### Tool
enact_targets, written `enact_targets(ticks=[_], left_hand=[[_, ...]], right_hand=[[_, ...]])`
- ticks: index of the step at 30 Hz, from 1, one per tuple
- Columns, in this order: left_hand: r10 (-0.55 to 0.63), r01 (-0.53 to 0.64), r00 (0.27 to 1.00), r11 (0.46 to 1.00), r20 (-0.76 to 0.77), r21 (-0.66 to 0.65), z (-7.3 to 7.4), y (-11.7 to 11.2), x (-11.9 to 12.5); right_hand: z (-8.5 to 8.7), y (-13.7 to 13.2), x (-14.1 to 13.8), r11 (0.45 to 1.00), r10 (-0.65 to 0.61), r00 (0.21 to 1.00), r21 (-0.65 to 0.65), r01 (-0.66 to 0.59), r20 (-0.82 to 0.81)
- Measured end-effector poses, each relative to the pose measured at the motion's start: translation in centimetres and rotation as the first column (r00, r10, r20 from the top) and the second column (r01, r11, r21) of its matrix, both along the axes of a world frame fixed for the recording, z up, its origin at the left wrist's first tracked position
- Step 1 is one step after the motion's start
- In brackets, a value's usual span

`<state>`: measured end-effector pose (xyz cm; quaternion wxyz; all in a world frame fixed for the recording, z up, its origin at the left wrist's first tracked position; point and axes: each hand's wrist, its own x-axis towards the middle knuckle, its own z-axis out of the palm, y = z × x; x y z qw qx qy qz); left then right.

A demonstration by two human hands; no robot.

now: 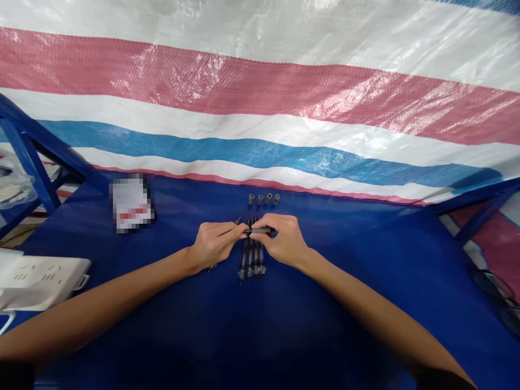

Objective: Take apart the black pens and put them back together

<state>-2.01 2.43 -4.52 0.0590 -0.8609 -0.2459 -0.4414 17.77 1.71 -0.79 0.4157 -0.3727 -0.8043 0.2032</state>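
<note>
Hands, left (pixel 213 245) and right (pixel 283 239), pinching a black rod (pixel 260 230) above parallel rods (pixel 252 259)

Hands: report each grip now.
Left hand: closed, holding one end of a black pen.
Right hand: closed, holding the same black pen.

tarpaulin (pixel 260 92): woven plastic, glossy | table cover (pixel 325 309): matt cloth | pens (pixel 252 257): glossy plastic | short tubes (pixel 264 199): matt metal
</note>
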Motion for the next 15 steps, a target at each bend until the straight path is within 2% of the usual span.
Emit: enact_targets(ticks=[7,15], left_hand=[[0.039,-0.035,0.999,0.993,0.03,-0.116,0.1,0.2,-0.2],[0.042,-0.036,0.998,0.99,0.041,-0.136,-0.1,0.2,-0.2]], right_hand=[[1.1,0.7,1.1,0.993,0.12,0.971,0.0,-0.122,0.207],[1.5,1.1,1.5,0.99,0.139,0.974,-0.043,-0.133,0.177]])
